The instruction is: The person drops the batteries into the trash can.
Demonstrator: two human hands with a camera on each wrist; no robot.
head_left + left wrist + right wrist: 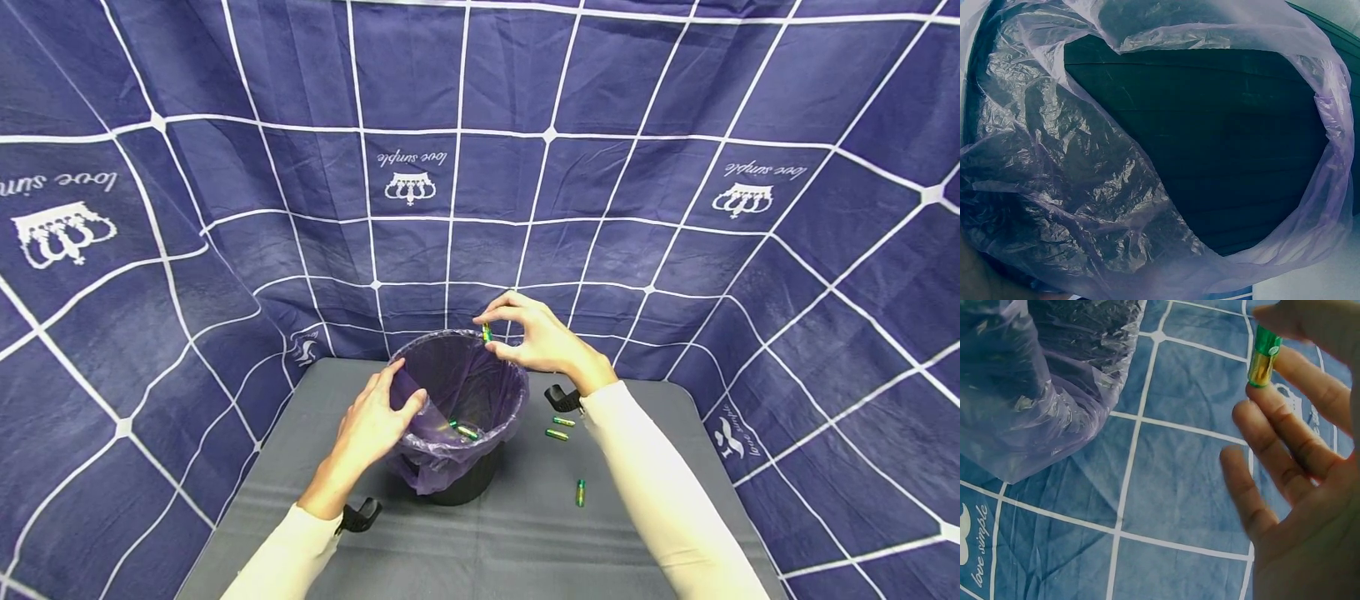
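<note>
Pinching one green-and-gold battery [487, 332] end to end between thumb and fingertips of the right hand [536, 337], in the air near the far right rim of the bin [476, 479]. Detailing the grip in the right wrist view: pressing the thumb on the green end, bracing a fingertip at the gold end, fanning the lower fingers out clear of the casing. Revealing there a small pale mark on the green portion, too small to tell in the head view.

Lining the bin with a translucent purple bag [438, 473], draping over the rim. Touching the bag at the left rim with the left hand [371, 421], extending the fingers loosely and spreading the thumb apart. Including only a dim portion of that hand at the lower left of the left wrist view; not telling the finger position from there. Presenting instead a crinkled sheet of bag across part of the opening, framing a dark ribbed surface [1229, 144].

Displaying, in the head view alone, more batteries [467, 432] inside the bin and three loose batteries [557, 434] on the grey table [532, 542], right of the bin. Backing the table with blue gridded cloth [491, 175], showing inverted lettering in the head view and slanting lettering in the right wrist view.
</note>
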